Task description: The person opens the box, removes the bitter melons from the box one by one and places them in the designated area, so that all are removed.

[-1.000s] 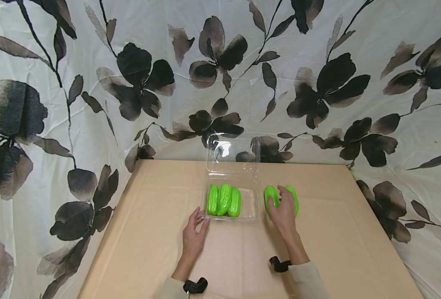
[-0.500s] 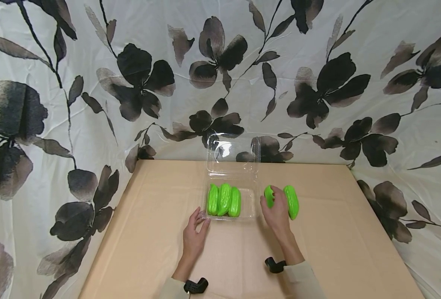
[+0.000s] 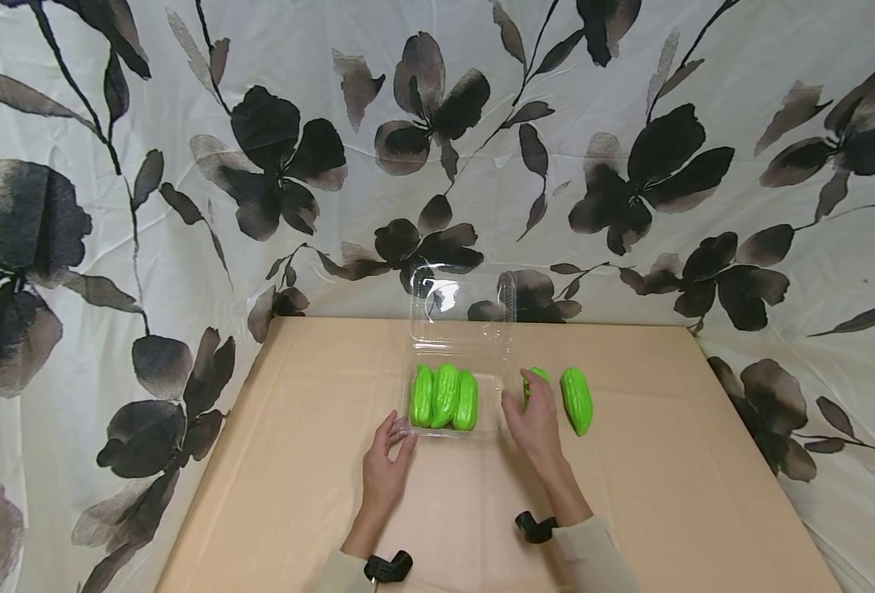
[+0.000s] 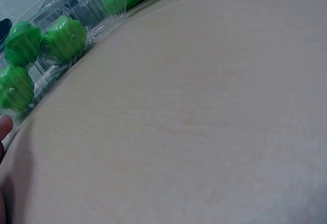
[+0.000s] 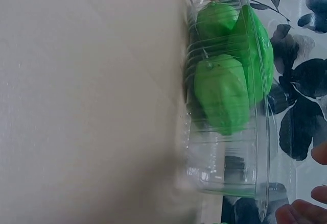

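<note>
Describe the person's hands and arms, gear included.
Left hand and right hand: no gloves. Left sleeve and right sleeve: plain pale beige. Left wrist camera and right wrist camera: small, black, angular housings near the cuffs. Any markings are too small to read.

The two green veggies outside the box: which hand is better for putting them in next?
Probably the right hand: it's at the nearer green veggie, with the other green veggie close on its right. The left hand is farther, at the near left corner of the clear box.
</note>
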